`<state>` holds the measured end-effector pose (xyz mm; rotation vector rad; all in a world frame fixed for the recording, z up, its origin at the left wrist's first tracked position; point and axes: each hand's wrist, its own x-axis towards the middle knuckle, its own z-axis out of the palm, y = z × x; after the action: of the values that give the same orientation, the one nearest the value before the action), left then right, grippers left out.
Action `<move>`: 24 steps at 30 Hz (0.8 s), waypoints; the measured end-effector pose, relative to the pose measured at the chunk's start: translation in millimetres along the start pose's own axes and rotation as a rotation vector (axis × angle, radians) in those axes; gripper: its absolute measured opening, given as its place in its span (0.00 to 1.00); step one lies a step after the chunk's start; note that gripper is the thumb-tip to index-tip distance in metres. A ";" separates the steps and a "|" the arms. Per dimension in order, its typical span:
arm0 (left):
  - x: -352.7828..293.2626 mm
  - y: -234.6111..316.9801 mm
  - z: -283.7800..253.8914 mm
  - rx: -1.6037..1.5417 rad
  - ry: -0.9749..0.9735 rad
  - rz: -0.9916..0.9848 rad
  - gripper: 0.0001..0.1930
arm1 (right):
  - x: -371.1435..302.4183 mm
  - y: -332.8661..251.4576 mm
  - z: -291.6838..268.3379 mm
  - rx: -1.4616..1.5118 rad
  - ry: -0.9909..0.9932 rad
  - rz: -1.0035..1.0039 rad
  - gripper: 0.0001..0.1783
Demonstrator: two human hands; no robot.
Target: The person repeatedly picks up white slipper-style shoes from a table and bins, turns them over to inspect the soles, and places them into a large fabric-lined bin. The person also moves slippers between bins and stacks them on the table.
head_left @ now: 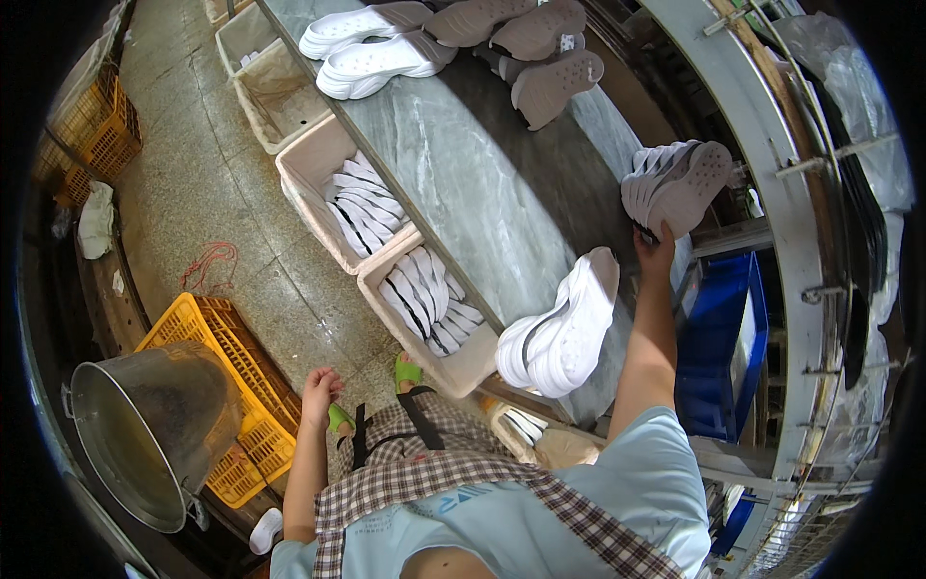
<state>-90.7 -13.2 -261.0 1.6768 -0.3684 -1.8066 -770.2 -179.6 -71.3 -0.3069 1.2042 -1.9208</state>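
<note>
My right hand (656, 247) reaches across to the far right edge of the table. Its fingers grip the lower end of a stack of white foam shoe soles (691, 190), which stand on edge in shadow. My left hand (321, 391) hangs at my side over the floor, fingers loosely curled and apart, holding nothing. Closer to me, a bunch of white shoe soles (579, 328) leans together on the table's near end. Farther along lie a pair of white soles (381, 68) and several shaded soles (557, 87).
The marble-patterned table (434, 183) runs away from me. Along its left side stand lined bins (323, 232), two holding white striped pieces (429, 299). At left, a large metal pot (130, 444) sits by a yellow crate (256, 463). A blue bin (719, 357) and metal frame (796, 222) flank the right.
</note>
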 end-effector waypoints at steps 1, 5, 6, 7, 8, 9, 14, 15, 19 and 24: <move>-1.6 1.5 -5.4 0.003 -0.012 0.022 0.07 | -10.3 -1.9 0.8 -0.024 0.031 -0.003 0.22; -7.8 8.6 -27.9 0.038 0.008 0.023 0.07 | -34.7 -6.9 32.1 -0.102 0.011 0.025 0.21; -9.7 10.6 -32.4 0.016 -0.006 0.033 0.07 | -40.2 -7.7 45.1 -0.121 0.038 0.032 0.21; -11.7 13.8 -37.4 0.026 -0.011 0.052 0.07 | -46.0 -8.8 59.5 -0.113 0.062 0.009 0.18; -14.0 17.0 -41.2 0.054 -0.014 0.066 0.08 | -52.5 -11.7 74.9 -0.062 0.071 0.067 0.16; -15.7 19.5 -45.2 0.060 -0.010 0.073 0.09 | -60.6 -14.5 90.0 -0.011 0.082 0.126 0.15; -28.3 37.9 -54.2 0.104 -0.012 0.113 0.13 | -134.7 -21.0 162.9 0.142 0.083 0.378 0.16; -30.2 43.3 -51.9 0.134 -0.024 0.135 0.14 | -152.2 -17.5 176.3 0.168 0.072 0.398 0.18; -42.0 80.2 -26.4 0.176 -0.179 0.276 0.15 | -223.6 22.5 227.7 0.367 0.032 0.611 0.24; -81.1 149.3 39.9 0.248 -0.458 0.687 0.25 | -339.3 79.6 240.9 0.165 -0.085 0.529 0.23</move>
<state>-91.7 -84.8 -101.8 1.0535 -1.2413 -1.6177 -375.8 -92.9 56.8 0.0216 0.9458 -1.5135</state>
